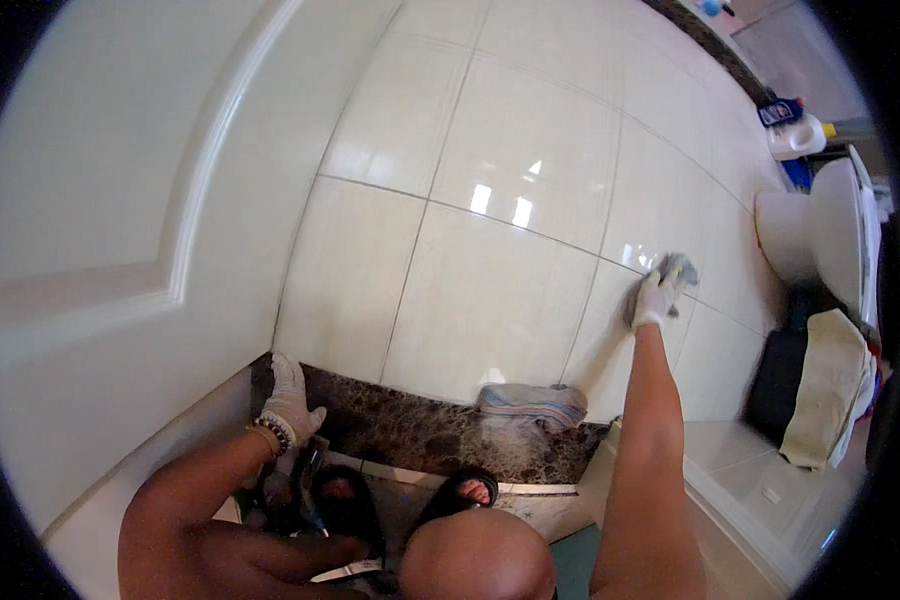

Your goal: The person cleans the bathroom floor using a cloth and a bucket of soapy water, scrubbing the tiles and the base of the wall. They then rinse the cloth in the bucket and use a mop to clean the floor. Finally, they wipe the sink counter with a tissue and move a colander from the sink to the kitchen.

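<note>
On the cream floor tiles (506, 300), my right hand (654, 301), in a white glove, presses down a bunched grey cloth (676, 271). Part of that cloth is hidden under the fingers. My left hand (288, 390), gloved too and with bracelets at the wrist, rests on the dark marble threshold (390, 427) by the foot of the white panel door (225, 247). Its thumb stands apart from the fingers and nothing is in it. Between the two hands, a folded striped cloth (532, 405) lies across the threshold's edge.
A white toilet (787, 225) stands at the right, with a white jug (799, 140) and a dark blue bottle (780, 112) beyond it. Nearer is a black bin (774, 379) beside a hanging beige cloth (821, 390). My sandalled feet (474, 491) are just behind the threshold.
</note>
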`<state>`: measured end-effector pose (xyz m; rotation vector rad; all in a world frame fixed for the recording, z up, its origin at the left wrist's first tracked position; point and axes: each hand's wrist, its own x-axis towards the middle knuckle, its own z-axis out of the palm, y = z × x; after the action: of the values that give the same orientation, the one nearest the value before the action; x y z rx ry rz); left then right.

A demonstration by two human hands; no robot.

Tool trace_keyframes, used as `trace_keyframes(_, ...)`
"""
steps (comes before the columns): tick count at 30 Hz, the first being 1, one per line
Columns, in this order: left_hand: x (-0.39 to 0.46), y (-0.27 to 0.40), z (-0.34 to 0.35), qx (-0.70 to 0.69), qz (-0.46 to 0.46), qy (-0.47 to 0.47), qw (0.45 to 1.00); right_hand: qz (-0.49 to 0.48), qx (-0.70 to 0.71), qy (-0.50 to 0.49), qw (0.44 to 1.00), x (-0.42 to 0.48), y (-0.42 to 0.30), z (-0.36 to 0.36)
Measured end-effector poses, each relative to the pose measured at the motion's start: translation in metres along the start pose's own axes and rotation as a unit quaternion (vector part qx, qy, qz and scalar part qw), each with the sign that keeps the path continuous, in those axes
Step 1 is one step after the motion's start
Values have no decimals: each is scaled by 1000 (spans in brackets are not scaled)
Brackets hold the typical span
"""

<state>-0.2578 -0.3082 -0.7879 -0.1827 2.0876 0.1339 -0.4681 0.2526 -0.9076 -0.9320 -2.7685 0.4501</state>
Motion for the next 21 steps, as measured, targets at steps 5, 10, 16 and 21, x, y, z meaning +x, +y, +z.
trace_keyframes(5,-2,-19,1,-23,22,-15,999,-184,123,-160,962,-13,-213,47)
trace_keyframes(10,1,-9,-20,51,14,-60,997,-418,233,-283,831,-130,-336,105)
trace_keyframes(16,-3,-17,-20,-12,26,-57,998,-619,212,-504,564,-289,-321,66)
trace_keyframes(21,4,-22,-21,11,47,-69,996,411,531,-741,-5,-305,-271,45)
